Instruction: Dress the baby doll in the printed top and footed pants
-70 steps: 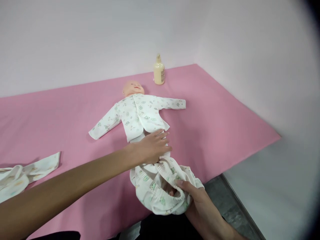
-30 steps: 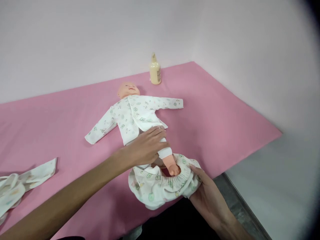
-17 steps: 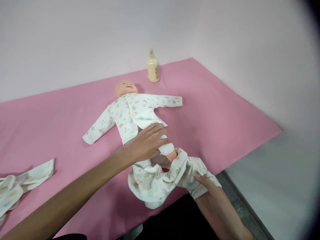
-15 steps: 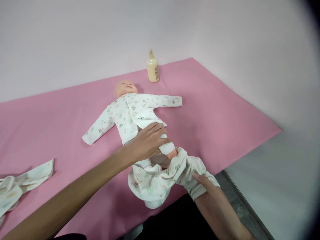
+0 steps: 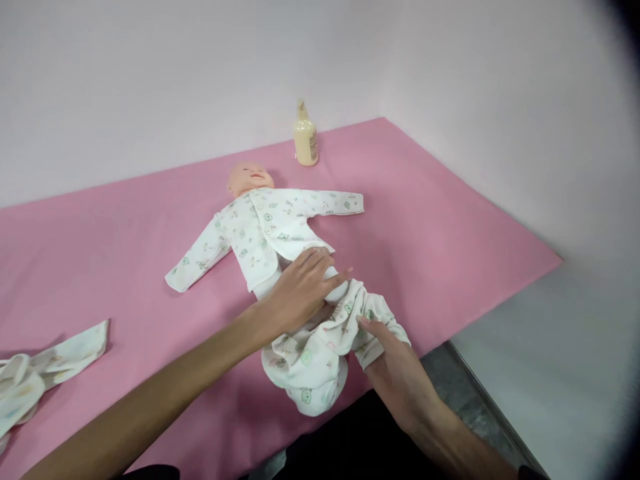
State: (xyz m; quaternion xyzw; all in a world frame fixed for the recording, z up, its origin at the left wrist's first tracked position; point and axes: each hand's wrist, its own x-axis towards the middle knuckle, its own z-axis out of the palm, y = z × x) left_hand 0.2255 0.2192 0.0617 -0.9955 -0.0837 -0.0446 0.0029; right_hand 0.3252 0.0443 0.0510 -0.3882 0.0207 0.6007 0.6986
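A baby doll (image 5: 250,179) lies on its back in a white printed jacket (image 5: 285,217), its head toward the wall. My left hand (image 5: 305,283) is laid over the doll's hip and upper leg, curled round the white diaper-like wrap (image 5: 337,288) there, one finger stretched toward the trousers. Printed baby trousers (image 5: 320,360) are bunched round the doll's lower legs. My right hand (image 5: 387,350) grips one trouser leg, with the thumb on top and its other fingers hidden in or under the cloth. The doll's feet are hidden by fabric.
A cream pump bottle (image 5: 306,141) stands behind the doll near the wall. Another printed cloth piece (image 5: 55,367) with ties lies at the left. The pink-covered table (image 5: 440,233) ends at the right, above a grey floor.
My right hand has moved up and left, pulling the trouser leg further over the doll's leg. The bare skin below the wrap is now covered. My left hand has shifted slightly.
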